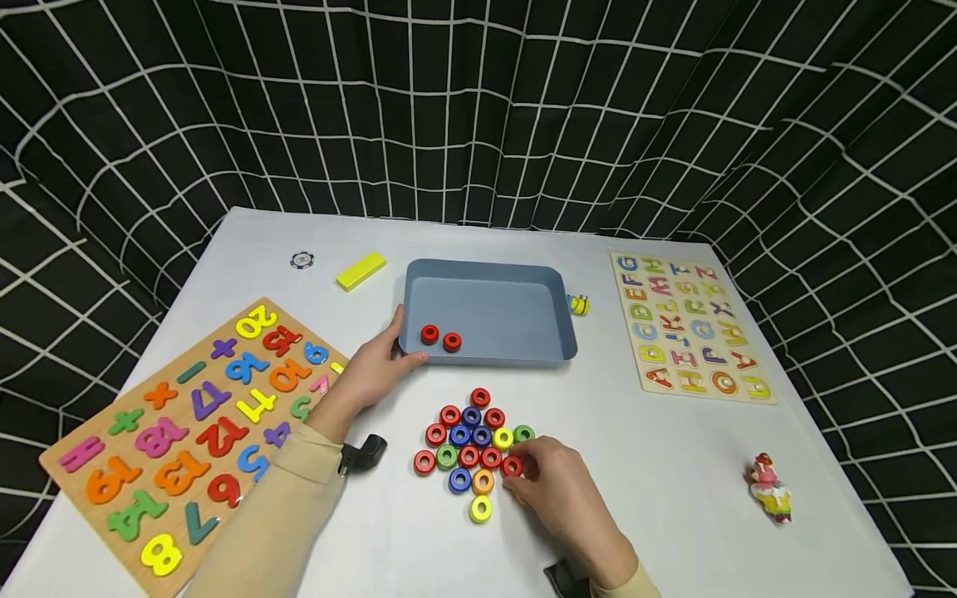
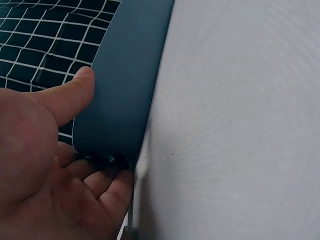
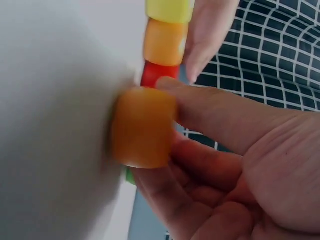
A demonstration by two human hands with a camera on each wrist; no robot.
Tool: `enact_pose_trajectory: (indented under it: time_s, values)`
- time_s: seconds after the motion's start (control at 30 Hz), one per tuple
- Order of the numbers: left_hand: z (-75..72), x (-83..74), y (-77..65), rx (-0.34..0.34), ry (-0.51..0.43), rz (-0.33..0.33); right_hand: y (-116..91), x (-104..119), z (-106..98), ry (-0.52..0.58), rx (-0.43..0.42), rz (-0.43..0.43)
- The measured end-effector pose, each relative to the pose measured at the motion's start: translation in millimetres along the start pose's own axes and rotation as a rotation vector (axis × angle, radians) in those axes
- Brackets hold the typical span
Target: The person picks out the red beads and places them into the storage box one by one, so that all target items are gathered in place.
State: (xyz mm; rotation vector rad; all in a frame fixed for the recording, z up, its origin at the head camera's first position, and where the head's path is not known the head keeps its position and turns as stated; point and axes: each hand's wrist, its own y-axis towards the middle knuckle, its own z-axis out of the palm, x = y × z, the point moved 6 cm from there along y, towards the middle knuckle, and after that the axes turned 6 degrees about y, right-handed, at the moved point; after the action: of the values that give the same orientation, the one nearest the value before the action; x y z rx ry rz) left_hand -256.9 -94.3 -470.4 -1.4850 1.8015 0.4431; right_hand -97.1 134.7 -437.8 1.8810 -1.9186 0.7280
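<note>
My left hand (image 1: 377,365) holds the near left corner of a shallow blue-grey tray (image 1: 493,360); in the left wrist view its thumb lies against the tray wall (image 2: 125,75) and the fingers curl at the corner. Two red ring beads (image 1: 429,334) lie inside, near that corner. With thumb and fingertips, my right hand (image 1: 561,486) pinches a red bead (image 1: 512,467) at the right edge of a cluster of red, blue, green, yellow and orange beads. An orange bead (image 3: 144,127) stands close before these fingers in the right wrist view, mostly hidden by the hand from above.
A wooden number board (image 1: 179,419) lies under and beside the left forearm. An alphabet board (image 1: 691,328) is at the right, with a small figurine (image 1: 770,488) nearer. Past the tray's sides are a yellow block (image 1: 361,272), a poker chip (image 1: 302,260) and a toy bee (image 1: 579,305).
</note>
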Motion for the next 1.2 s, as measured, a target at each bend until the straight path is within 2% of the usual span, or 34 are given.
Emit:
enact_pose_trajectory:
  time_s: [0.07,0.17,0.3,0.37,0.47,0.63,0.93,1.2]
  values:
    - [1.0,0.6,0.4,-0.002,-0.002,0.004,2,5,-7,-0.016,0.005,0.015]
    - [1.6,2.6,1.4,-0.009,0.001,0.007,14,16,-27,-0.023,-0.037,-0.004]
    - [-1.6,4.4,1.7,-0.020,-0.002,0.005,50,36,-51,0.017,-0.117,-0.108]
    - [-2.1,5.4,1.5,-0.016,-0.004,0.006,73,44,-52,0.029,-0.108,-0.145]
    - [-1.6,6.5,1.8,-0.016,-0.002,0.009,105,53,-42,0.020,-0.060,-0.171]
    - [1.1,5.6,3.3,-0.025,-0.009,0.014,137,57,-26,0.003,-0.013,-0.150]
    - [5.6,3.2,2.6,-0.022,-0.020,0.003,153,40,-19,-0.008,0.008,-0.112]
    - [1.1,2.5,1.8,-0.033,-0.010,0.007,142,37,-36,0.033,-0.041,-0.141]
